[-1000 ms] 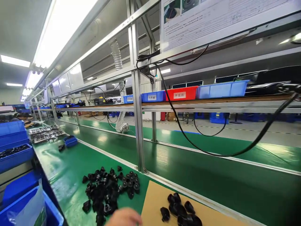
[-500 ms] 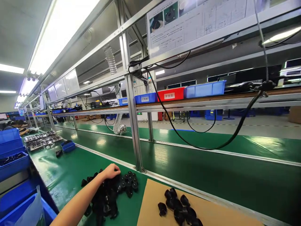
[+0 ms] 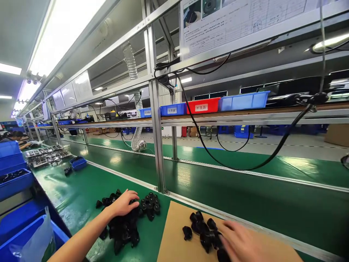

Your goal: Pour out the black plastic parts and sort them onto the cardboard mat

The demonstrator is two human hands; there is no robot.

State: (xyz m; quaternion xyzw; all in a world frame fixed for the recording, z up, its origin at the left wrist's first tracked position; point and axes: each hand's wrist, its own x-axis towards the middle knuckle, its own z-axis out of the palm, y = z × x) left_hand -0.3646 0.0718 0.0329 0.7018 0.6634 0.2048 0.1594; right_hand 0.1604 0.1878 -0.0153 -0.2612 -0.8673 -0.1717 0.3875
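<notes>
My left hand (image 3: pixel 123 203) lies spread on top of a heap of small black plastic parts (image 3: pixel 124 225) on the green bench, fingers touching the pieces at the heap's far edge. My right hand (image 3: pixel 245 243) is blurred and rests on a smaller cluster of the same black parts (image 3: pixel 200 229) that sits on a brown cardboard sheet (image 3: pixel 174 236). Its fingers reach into the near right side of that cluster. Whether either hand has closed on a piece cannot be made out.
A metal post (image 3: pixel 158 145) stands just behind the heap, beside the green conveyor belt (image 3: pixel 245 189). Blue bins (image 3: pixel 16 182) line the left edge, one holding a clear bag (image 3: pixel 38 240). Blue and red bins (image 3: pixel 201 105) sit on the upper shelf, with black cables hanging below.
My right hand has come into view from the lower right onto the parts on the cardboard. My left hand has flattened onto the heap and shifted slightly nearer.
</notes>
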